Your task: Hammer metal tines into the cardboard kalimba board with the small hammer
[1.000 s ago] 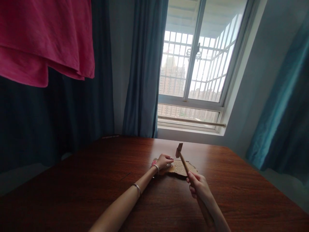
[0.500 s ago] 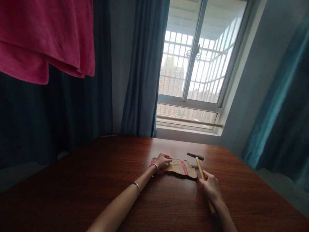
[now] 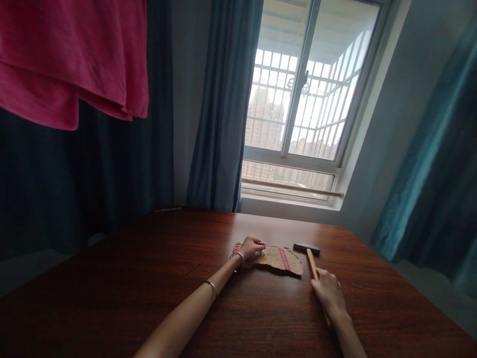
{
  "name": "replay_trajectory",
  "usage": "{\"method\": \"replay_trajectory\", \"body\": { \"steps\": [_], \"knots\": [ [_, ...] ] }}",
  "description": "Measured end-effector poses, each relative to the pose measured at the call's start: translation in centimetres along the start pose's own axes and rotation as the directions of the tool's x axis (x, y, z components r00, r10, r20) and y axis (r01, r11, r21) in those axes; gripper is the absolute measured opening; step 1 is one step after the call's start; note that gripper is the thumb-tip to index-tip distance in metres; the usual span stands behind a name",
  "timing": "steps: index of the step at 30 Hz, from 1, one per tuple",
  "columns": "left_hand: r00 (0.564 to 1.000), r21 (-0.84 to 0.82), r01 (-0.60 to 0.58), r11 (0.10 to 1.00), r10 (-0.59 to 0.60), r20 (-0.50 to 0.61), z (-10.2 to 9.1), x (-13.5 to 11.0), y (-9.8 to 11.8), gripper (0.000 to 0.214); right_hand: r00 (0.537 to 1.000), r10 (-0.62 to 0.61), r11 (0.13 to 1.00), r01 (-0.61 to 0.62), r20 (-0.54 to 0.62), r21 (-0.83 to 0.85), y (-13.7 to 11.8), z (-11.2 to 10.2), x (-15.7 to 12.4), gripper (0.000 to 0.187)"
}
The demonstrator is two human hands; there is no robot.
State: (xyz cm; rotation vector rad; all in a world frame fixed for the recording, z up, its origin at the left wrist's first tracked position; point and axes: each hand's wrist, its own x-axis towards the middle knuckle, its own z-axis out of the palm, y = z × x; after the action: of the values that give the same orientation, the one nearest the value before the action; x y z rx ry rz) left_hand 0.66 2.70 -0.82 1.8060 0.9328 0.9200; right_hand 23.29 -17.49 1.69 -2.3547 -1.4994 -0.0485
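My right hand (image 3: 328, 291) is wrapped round the wooden handle of a hammer (image 3: 312, 261), whose dark metal head points away from me, to the right of a piece of cardboard. That cardboard (image 3: 276, 257) lies on the table, cut with a wavy edge, dotted all over and crossed by a pink patterned band. My left hand (image 3: 251, 247) rests over its left part with the fingers pinched together. Something small, pinkish and white shows at those fingertips, too small to name. A bracelet sits on the left wrist and another farther up the forearm.
The brown wooden table (image 3: 156, 288) stretches back toward a barred window (image 3: 294, 99). A blue curtain (image 3: 219, 109) hangs left of the window, another curtain (image 3: 421, 149) at the right. A pink cloth (image 3: 74, 59) hangs at the upper left.
The hammer and my right hand have moved slightly right and lower, the hammer head now farther from the cardboard. My left hand stays in place.
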Motion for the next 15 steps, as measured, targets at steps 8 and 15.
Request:
{"method": "replay_trajectory", "body": {
  "steps": [8,15],
  "knots": [
    [1.000,0.033,-0.011,0.999,0.012,-0.010,0.04,0.15,-0.36,0.030,0.999,0.048,0.988,-0.051,-0.026,-0.144,0.02,-0.09,-0.88,0.034],
    [1.000,0.042,0.000,0.999,0.001,-0.010,0.18,0.19,-0.54,0.030,0.999,0.052,0.984,-0.050,0.002,-0.173,-0.37,0.56,-0.88,0.035]
  ]
}}
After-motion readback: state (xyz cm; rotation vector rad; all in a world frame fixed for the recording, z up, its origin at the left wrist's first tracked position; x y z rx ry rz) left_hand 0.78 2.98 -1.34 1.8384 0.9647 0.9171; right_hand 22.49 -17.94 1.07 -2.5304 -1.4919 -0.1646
